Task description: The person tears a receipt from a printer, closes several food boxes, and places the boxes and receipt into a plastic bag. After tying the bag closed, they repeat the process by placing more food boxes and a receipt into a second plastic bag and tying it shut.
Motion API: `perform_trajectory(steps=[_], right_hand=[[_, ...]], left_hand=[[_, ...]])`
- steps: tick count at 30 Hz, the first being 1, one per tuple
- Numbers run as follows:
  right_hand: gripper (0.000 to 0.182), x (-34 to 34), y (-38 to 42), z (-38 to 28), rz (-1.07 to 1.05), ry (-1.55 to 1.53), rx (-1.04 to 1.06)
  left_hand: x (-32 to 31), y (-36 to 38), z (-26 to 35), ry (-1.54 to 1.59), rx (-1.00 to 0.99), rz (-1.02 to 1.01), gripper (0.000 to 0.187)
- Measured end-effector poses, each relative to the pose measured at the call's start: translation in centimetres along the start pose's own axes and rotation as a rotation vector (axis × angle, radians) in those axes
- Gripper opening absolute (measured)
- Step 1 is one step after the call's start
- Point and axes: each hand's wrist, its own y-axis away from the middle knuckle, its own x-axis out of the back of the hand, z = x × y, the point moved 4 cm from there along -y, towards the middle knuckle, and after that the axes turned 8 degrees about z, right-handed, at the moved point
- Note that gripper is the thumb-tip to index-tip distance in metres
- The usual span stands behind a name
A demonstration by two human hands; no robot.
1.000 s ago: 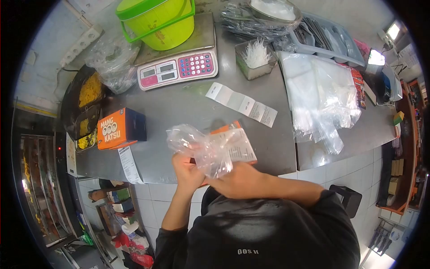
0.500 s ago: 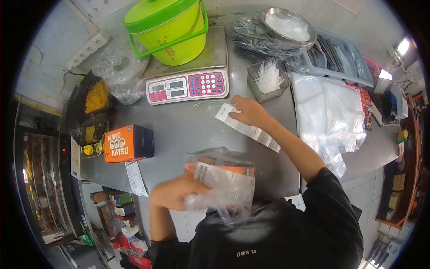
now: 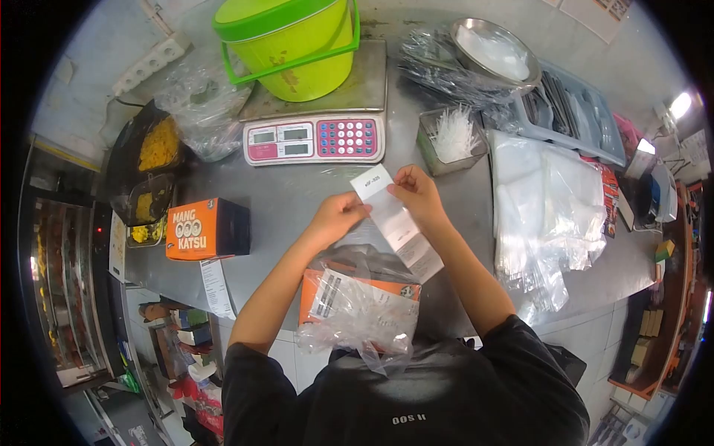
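A long printed paper receipt (image 3: 390,217) is stretched out over the metal table. My right hand (image 3: 420,199) pinches its right edge near the upper end. At the opposite edge, my left hand (image 3: 338,214) is closed with thumb and fingers at the paper. Below the hands, close to my body, sits an orange box in a clear plastic bag (image 3: 362,308), and a printed slip (image 3: 342,293) shows through the plastic. Neither hand touches that bag.
An orange box (image 3: 207,229) stands at the left, with another receipt (image 3: 216,288) beneath its front. Behind are a scale (image 3: 314,141) bearing a green bucket (image 3: 297,63), and a container of white sticks (image 3: 454,141). Plastic bags (image 3: 547,201) lie at the right.
My left hand has let go of the bagged box and moved up to the receipt's left edge. The receipt and my right hand have shifted slightly, and the paper hangs more steeply.
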Motion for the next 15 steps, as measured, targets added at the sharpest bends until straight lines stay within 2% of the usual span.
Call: perform_trajectory(steps=[2, 5, 6, 9, 10, 13, 15], right_hand=[[0.025, -1.0, 1.5, -4.1, 0.144, 0.440, 0.413], [0.015, -3.0, 2.6, -7.2, -0.046, 0.759, 0.881], [0.014, -3.5, 2.7, -6.9, -0.126, 0.798, 0.940], [0.016, -4.0, 2.3, -7.0, -0.215, 0.831, 0.935], [0.014, -4.1, 2.1, -7.0, -0.220, 0.765, 0.964], [0.010, -4.1, 2.0, -6.7, -0.325, 0.741, 0.844], [0.008, -4.1, 2.0, -6.4, -0.309, 0.663, 0.738]], left_hand=[[0.4, -0.1, -0.1, 0.001, -0.068, 0.038, 0.020], [0.8, 0.5, 0.7, -0.094, -0.160, 0.070, 0.015], [0.9, 0.8, 1.0, -0.143, -0.186, 0.073, 0.015], [1.1, 0.8, 0.8, -0.165, -0.286, 0.072, 0.019], [1.2, 1.2, 1.4, -0.202, -0.295, 0.064, 0.014], [1.3, 1.5, 1.6, -0.175, -0.476, 0.103, 0.011], [1.4, 1.9, 1.7, -0.198, -0.454, 0.089, 0.012]])
